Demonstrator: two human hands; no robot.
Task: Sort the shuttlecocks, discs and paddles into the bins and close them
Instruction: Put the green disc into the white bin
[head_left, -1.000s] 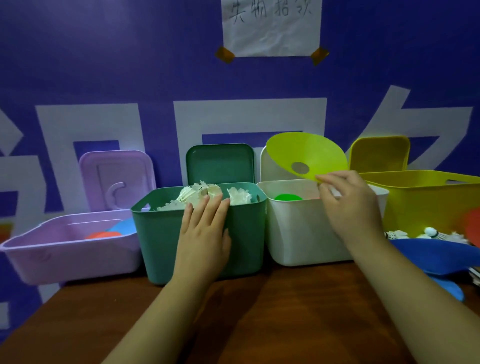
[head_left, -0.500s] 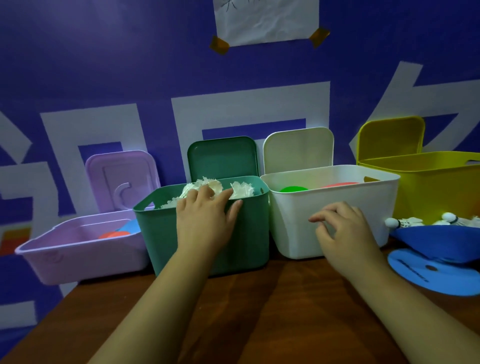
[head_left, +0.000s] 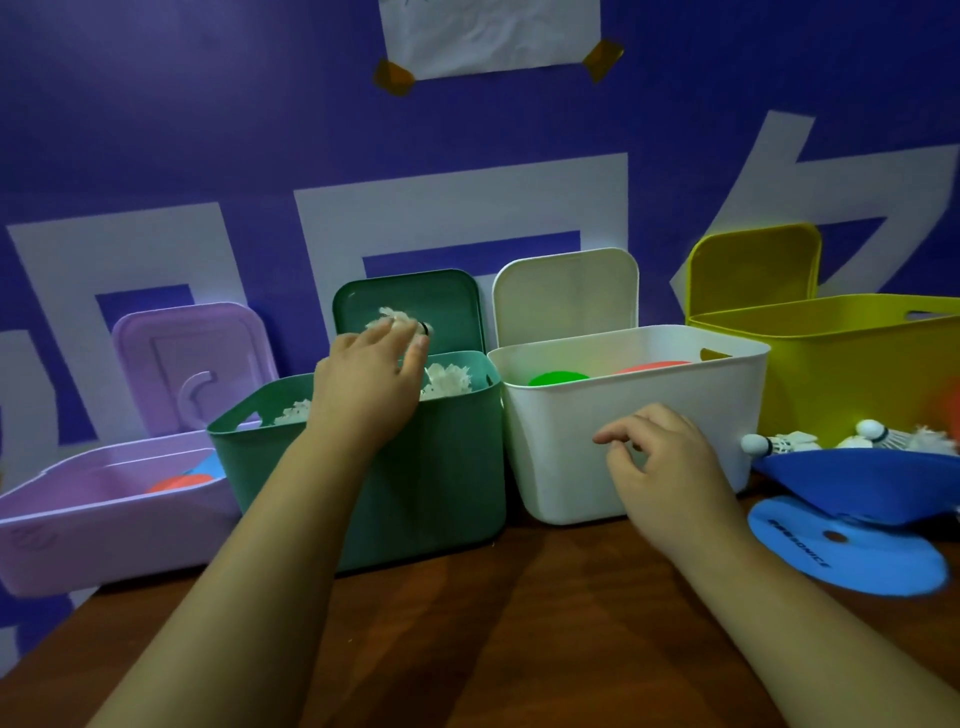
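My left hand (head_left: 371, 382) is raised over the green bin (head_left: 441, 467) and grips a white shuttlecock (head_left: 397, 325) above the pile of shuttlecocks (head_left: 449, 379) inside. My right hand (head_left: 662, 467) hovers in front of the white bin (head_left: 623, 441), fingers loosely curled and holding nothing. Green and red discs (head_left: 558, 376) lie in the white bin. At the right, shuttlecocks (head_left: 779, 443) rest on a blue disc (head_left: 872, 480), with another blue disc (head_left: 841, 551) flat on the table.
A purple bin (head_left: 104, 499) with red and blue items stands at the left, a yellow bin (head_left: 841, 364) at the right. All lids lean open against the blue wall. The brown table (head_left: 493, 623) spreads in front.
The yellow-green disc left my right hand, which dropped in front of the white bin. My left hand rose from the green bin's front wall and now holds a shuttlecock.
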